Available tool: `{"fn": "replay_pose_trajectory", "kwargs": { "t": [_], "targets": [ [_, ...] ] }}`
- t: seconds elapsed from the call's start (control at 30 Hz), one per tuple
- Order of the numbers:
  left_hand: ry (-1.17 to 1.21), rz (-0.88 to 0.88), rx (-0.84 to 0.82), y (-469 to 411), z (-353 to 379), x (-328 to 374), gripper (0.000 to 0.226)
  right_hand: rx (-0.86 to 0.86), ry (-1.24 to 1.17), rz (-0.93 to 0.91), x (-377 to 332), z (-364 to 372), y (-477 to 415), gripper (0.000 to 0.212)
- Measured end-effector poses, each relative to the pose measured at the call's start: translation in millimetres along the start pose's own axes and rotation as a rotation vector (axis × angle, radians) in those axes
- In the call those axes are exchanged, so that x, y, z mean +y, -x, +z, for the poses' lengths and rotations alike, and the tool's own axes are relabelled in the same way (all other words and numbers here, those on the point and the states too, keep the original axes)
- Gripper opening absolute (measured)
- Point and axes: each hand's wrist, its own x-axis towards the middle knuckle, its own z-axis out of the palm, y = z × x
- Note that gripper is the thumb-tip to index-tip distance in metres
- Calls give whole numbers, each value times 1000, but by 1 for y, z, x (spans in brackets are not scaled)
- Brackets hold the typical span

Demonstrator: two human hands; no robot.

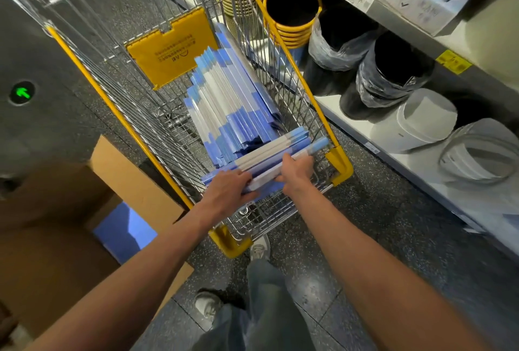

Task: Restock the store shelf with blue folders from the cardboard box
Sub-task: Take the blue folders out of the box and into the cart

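The left hand (229, 190) and right hand (297, 171) are each holding, grip curled round it, a bundle of blue folders (269, 154) over the near end of the cart (341, 166). The cardboard box (134, 179) is sitting left, the shelf (421, 173) right.

My bare arms stretch out toward twelve o'clock. My left hand (229, 192) lies at eight o'clock of my right hand (298, 173), both with fingers (238, 176) curled round the folders (273, 149).
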Motion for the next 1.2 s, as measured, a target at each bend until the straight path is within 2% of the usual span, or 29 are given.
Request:
{"fn": "replay_pose_trajectory", "kwargs": {
  "t": [0.27,0.47,0.67,0.77,0.87,0.93,1.07,1.2],
  "targets": [
    [72,-97,71,15,-7,-8,38,-78,123,39,17,13,-9,56],
    [126,-177,110,28,-21,-14,36,-64,56,77,15,19,-11,66],
    [135,-208,157,46,-33,-12,40,-182,76,92,18,18,-25,42],
    [187,-227,204,61,-45,-17,40,-188,98,78,4,22,3,38],
    [273,-289,264,91,-61,-31,35,-135,396,-87,-9,35,50,46],
    [311,-313,332,114,-69,-42,31,-142,549,-280,-16,48,89,40],
    [343,-370,423,175,-88,-70,30,-321,693,-590,-3,98,170,26],
    [403,-507,491,256,-93,-119,32,-491,863,-751,29,159,251,28]
  ]
}}
